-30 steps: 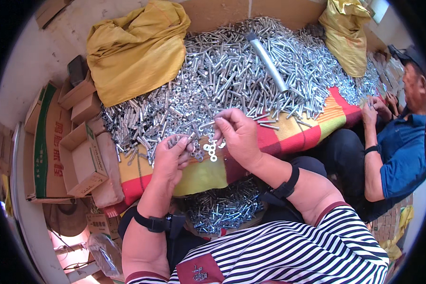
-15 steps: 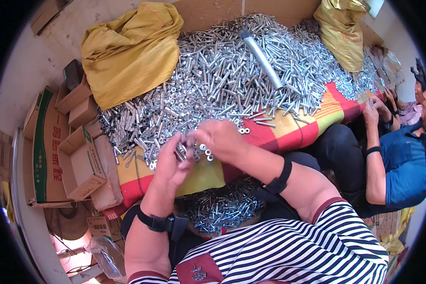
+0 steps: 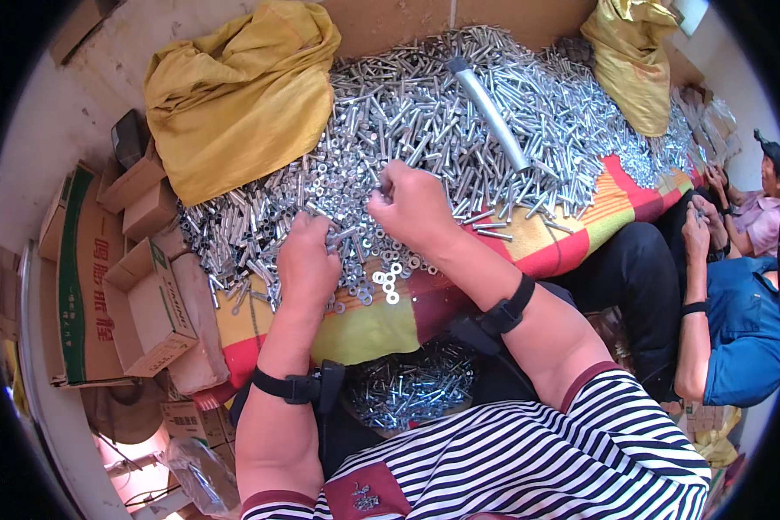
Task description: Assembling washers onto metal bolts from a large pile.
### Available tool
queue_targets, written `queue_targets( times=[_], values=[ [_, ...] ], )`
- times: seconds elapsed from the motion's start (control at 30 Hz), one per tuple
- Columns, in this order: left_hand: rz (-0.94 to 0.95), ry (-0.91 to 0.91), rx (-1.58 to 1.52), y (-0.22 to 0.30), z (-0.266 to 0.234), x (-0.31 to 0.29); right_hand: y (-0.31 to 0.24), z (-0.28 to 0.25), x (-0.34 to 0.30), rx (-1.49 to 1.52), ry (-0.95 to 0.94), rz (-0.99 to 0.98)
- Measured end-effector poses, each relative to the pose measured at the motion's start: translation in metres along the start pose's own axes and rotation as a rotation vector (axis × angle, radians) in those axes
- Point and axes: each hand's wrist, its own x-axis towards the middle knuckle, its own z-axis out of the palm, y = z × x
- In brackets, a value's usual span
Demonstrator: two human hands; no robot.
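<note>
My left hand [image 3: 306, 264] is closed at the near edge of a heap of metal hardware, its fingertips among small sleeves and nuts. A metal piece sticks out by its fingers, but I cannot make out whether it is held. To the right and a little farther off, my right hand [image 3: 414, 210] is curled shut over a patch of washers and nuts [image 3: 352, 195]; whatever its fingers pinch is hidden. Several flat washers [image 3: 392, 282] lie loose on the checked blanket [image 3: 355, 334] between my forearms. Beyond my hands spreads a big pile of bolts [image 3: 425, 113].
A metal tube [image 3: 492, 117] lies across the bolts. Yellow sacks [image 3: 238, 100] [image 3: 634, 65] rest at the back. Open cardboard boxes [image 3: 152, 308] stand at left. Below the blanket's edge is a container of bolts [image 3: 412, 386]. Two people [image 3: 737, 303] work at the right.
My hands were close together over the near edge; now they are apart. The right has moved farther away, the left slightly away, down to the heap. Both have closed more.
</note>
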Motion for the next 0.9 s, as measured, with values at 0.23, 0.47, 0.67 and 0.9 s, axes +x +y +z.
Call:
queue_targets(
  times=[0.23,0.47,0.67,0.9],
  values=[
    [-0.044,0.011,-0.298,0.001,-0.007,-0.011,-0.010,-0.007,-0.024,0.925,-0.019,0.124],
    [-0.211,-0.098,-0.828,0.007,-0.009,-0.018,-0.010,-0.013,-0.032,0.995,-0.162,0.246],
    [-0.593,-0.300,-1.342,0.013,-0.017,-0.018,-0.011,-0.013,-0.040,0.960,-0.329,0.284],
    [-0.950,-0.376,-1.746,0.016,-0.008,-0.025,-0.015,-0.004,-0.055,0.443,-0.454,-0.120]
  ],
)
